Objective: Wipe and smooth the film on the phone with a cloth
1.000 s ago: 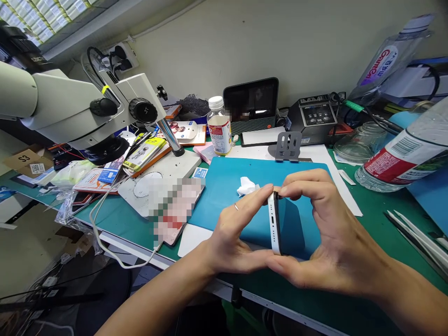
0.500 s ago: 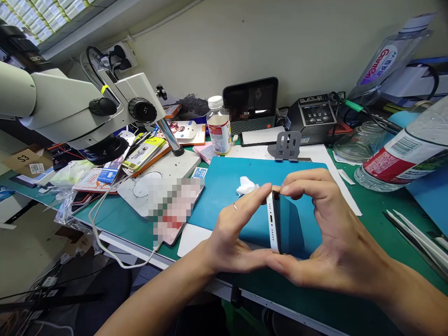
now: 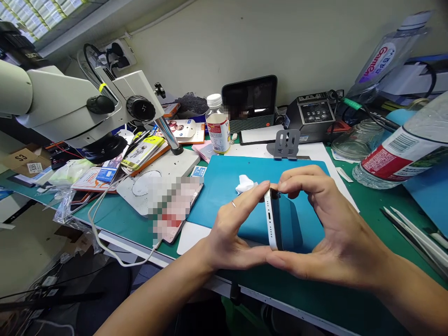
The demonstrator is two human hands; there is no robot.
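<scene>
"What stood on the left?"
"The microscope (image 3: 59,102) was at ten o'clock from the white phone (image 3: 270,219), a cabled phone (image 3: 179,209) at nine, a tissue (image 3: 245,184) at eleven."
"And the hands?"
"The left hand (image 3: 238,233) and the right hand (image 3: 336,228) both pinched the white phone by its sides, above the mat (image 3: 224,205), perhaps to keep its faces untouched."
"Was something in the way?"
"Fingers hid its sides. The bottle (image 3: 402,156) at two and tools (image 3: 416,236) at three probably limited room rightward."

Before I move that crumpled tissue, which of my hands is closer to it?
Your left hand: its fingers are just in front of the tissue. Your right hand is farther off, to the right, past the phone.
</scene>
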